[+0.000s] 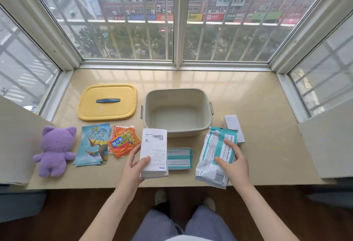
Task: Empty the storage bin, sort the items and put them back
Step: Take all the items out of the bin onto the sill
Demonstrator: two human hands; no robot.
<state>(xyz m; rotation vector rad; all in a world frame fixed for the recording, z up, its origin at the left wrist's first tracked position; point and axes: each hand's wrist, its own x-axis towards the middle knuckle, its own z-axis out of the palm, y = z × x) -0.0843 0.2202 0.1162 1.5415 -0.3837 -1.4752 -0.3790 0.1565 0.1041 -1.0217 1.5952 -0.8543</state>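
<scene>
Bin (176, 98) pale green, rounded, empty.

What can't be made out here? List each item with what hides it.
Head view only.
Print on the white box in the left hand: too small.
Teal packet: left end behind that box.
Second white box: near end under the wipes pack.
Right hand: grip or mere rest on the pack, unclear; the pack hides any fingers beneath.
Blue cards: lower ones covered by the top card.
</scene>
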